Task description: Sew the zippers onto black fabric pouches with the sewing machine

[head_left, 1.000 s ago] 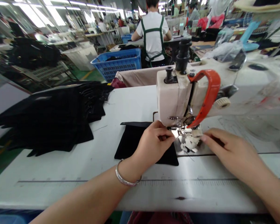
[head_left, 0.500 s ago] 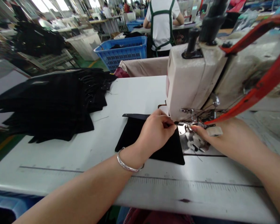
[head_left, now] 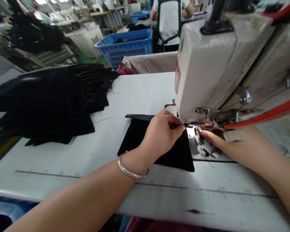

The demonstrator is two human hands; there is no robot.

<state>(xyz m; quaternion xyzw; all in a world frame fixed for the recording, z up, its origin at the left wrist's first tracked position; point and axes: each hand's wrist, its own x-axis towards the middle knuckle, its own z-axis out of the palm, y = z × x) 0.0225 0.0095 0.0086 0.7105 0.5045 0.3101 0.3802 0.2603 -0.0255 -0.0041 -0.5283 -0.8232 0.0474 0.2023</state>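
Note:
My left hand (head_left: 160, 133), with a silver bangle at its wrist, pinches the right edge of a black fabric piece (head_left: 181, 158) beside the sewing machine's needle area. The piece lies flat on the white table, a dark strip (head_left: 137, 116) along its far edge. My right hand (head_left: 241, 141) reaches in under the machine head (head_left: 205, 71) from the right. Its thumb points at the presser foot, just above the shiny metal plate (head_left: 195, 145). Machine parts hide most of its other fingers; the hand looks closed, but what it holds cannot be made out.
A tall stack of black fabric pieces (head_left: 45, 100) lies on the left of the table (head_left: 106, 161). A ruler scale (head_left: 198, 187) runs along the front. Beyond the table stand a blue crate (head_left: 128, 48) and a person in a white shirt (head_left: 169, 22). A red bar (head_left: 268, 114) crosses the machine.
The view has moved closer to the machine head, which now looks larger. My left hand keeps its pinch on the fabric, and both hands stay almost where they were by the needle.

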